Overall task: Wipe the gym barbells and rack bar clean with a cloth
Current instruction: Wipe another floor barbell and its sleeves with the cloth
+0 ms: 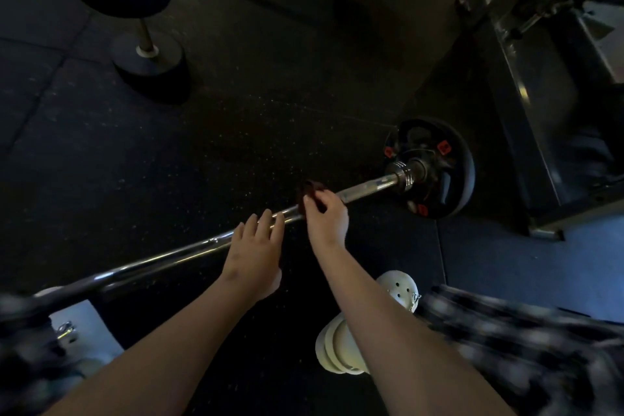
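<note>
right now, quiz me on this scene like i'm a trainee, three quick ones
1. True or false: the right hand pinches the dark cloth at the barbell.
2. Fill in: the weight plate sits at the barbell's ____ end in the picture.
3. Where is the left hand? A) on the weight plate B) fingers straight, over the barbell beside the cloth C) holding the cloth
Key: 1 true; 2 right; 3 B
</note>
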